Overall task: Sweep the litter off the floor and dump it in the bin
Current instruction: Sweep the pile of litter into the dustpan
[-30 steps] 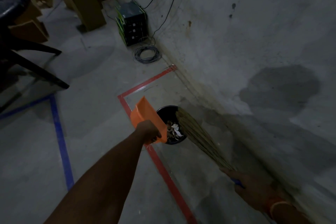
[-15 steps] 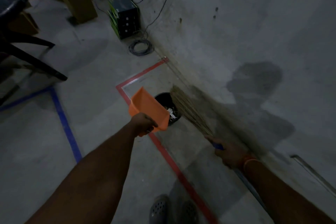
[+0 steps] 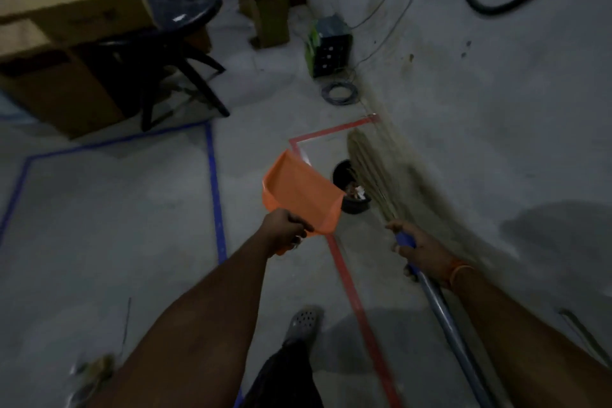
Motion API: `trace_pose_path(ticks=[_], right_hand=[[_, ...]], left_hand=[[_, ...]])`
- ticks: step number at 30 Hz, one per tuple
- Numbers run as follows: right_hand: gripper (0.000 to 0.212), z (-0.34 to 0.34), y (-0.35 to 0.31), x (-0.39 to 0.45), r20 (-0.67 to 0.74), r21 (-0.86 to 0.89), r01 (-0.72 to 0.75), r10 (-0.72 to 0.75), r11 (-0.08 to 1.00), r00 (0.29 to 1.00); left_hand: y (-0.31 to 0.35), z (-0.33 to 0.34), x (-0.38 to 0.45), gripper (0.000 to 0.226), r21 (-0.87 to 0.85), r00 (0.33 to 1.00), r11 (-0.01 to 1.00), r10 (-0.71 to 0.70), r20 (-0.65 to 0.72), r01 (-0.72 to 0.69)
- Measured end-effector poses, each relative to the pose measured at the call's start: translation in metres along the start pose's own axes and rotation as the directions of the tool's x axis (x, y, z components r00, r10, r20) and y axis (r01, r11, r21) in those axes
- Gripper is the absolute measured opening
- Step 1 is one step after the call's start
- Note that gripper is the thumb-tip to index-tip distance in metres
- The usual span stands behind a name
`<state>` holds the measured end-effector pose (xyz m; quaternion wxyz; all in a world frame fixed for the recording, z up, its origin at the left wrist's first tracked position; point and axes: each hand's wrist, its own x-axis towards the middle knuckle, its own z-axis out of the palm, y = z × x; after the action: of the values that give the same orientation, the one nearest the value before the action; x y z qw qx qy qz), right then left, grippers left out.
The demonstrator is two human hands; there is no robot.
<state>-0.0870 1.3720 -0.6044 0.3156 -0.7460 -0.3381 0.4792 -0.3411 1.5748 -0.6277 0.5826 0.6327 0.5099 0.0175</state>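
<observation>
My left hand (image 3: pixel 286 230) grips the handle of an orange dustpan (image 3: pixel 299 194), held in the air left of a small black bin (image 3: pixel 347 175) and covering part of it. White and brown litter (image 3: pixel 357 192) shows inside the bin. My right hand (image 3: pixel 414 247) holds a grass broom (image 3: pixel 366 166) by its blue handle. The bristles point away from me, over the bin's right side, close to the wall. The bin stands inside a red tape corner (image 3: pixel 331 134) on the floor.
A grey wall (image 3: pixel 496 109) runs along the right, with cables, a coiled wire (image 3: pixel 339 94) and a green-black box (image 3: pixel 328 46) at its foot. A black stool (image 3: pixel 165 43) and cardboard boxes (image 3: pixel 66 26) stand at the left, behind blue floor tape (image 3: pixel 213 175). My shoe (image 3: pixel 303 325) is below.
The view has pulled back and up from the bin. The dustpan has levelled and moved off the bin's mouth, and my right hand has drawn the broom back towards me.
</observation>
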Motion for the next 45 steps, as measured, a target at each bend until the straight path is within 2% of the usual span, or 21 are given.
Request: trace_pose_path(ticks=[5,8,11,18,22,27,33,38,45], right_hand=[[0.046,0.056,0.020,-0.053,0.173,-0.084,0.038,-0.023,0.996,0.985],[0.053,0.101,0.025,-0.081,0.280,-0.158,0.122,-0.074,0.980,0.957],[0.062,0.149,0.029,-0.111,0.403,-0.194,0.153,-0.063,0.969,0.913],[0.030,0.278,0.034,-0.206,0.613,-0.252,0.167,0.024,0.953,0.790],[0.025,0.364,0.055,-0.266,0.631,-0.343,0.195,0.072,0.919,0.772],[0.031,0.468,0.088,-0.356,0.592,-0.477,0.280,0.069,0.833,0.803],[0.015,0.560,0.111,-0.443,0.517,-0.455,0.284,-0.009,0.844,0.856],[0.016,0.625,0.121,-0.449,0.478,-0.469,0.281,-0.027,0.838,0.878],[0.017,0.728,0.134,-0.402,0.475,-0.524,0.267,0.017,0.809,0.880]], left_hand=[[-0.095,0.024,-0.108,0.023,-0.155,0.987,0.984,-0.110,-0.116,0.092],[-0.143,0.029,-0.183,0.022,-0.229,0.972,0.966,-0.165,-0.171,0.124],[-0.196,0.025,-0.255,0.023,-0.251,0.952,0.957,-0.208,-0.226,0.149],[-0.336,0.012,-0.426,0.022,-0.438,0.872,0.883,-0.342,-0.350,0.170],[-0.429,0.014,-0.528,0.025,-0.471,0.843,0.867,-0.371,-0.390,0.163],[-0.536,0.024,-0.656,0.028,-0.536,0.814,0.832,-0.407,-0.415,0.143],[-0.621,0.031,-0.773,0.029,-0.611,0.800,0.775,-0.465,-0.379,0.161],[-0.687,0.007,-0.807,0.030,-0.661,0.786,0.738,-0.485,-0.382,0.133],[-0.795,-0.057,-0.794,0.031,-0.684,0.767,0.706,-0.539,-0.349,0.184]])
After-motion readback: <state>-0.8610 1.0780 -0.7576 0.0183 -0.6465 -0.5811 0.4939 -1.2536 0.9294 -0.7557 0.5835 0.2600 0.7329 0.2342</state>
